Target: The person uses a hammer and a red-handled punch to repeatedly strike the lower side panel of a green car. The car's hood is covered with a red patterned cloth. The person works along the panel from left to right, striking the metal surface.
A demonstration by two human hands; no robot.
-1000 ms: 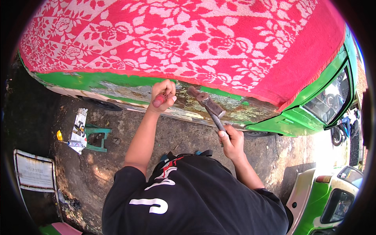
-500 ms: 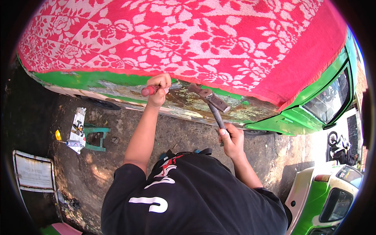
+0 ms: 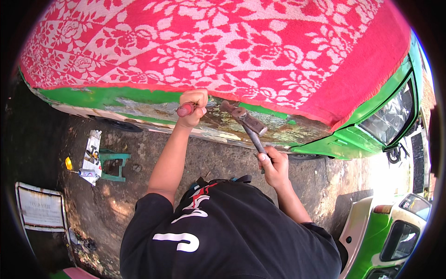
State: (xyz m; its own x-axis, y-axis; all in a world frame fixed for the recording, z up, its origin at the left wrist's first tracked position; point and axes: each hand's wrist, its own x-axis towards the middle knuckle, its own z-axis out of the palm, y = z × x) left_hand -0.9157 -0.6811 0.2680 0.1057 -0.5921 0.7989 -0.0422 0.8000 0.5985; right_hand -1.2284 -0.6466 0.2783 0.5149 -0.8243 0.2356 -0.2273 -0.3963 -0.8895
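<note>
My left hand [image 3: 193, 106] is closed around a red-handled tool [image 3: 186, 109]. The handle's end faces me; its far part is hidden by the fist, so its exact kind does not show. In my right hand [image 3: 276, 167] is a hammer [image 3: 253, 135], gripped low on its dark handle. The hammer's worn, rusty head hangs to the right of my left fist, apart from it. Both hands are at the scraped, rusty side panel [image 3: 218, 116] of a green vehicle. A red towel with a pale flower pattern [image 3: 251, 51] covers the vehicle above the panel.
A green plastic stool [image 3: 122, 165] stands on the rough ground at left, with a printed sheet [image 3: 92, 149] and a tube [image 3: 87, 173] beside it. A framed white panel [image 3: 41, 207] is farther left. Another green-and-white vehicle [image 3: 388, 232] stands at lower right.
My left fist has shifted slightly right with the red-handled tool. The hammer head has moved a little left, nearer that fist. At far right, a motorcycle has moved away, up the picture.
</note>
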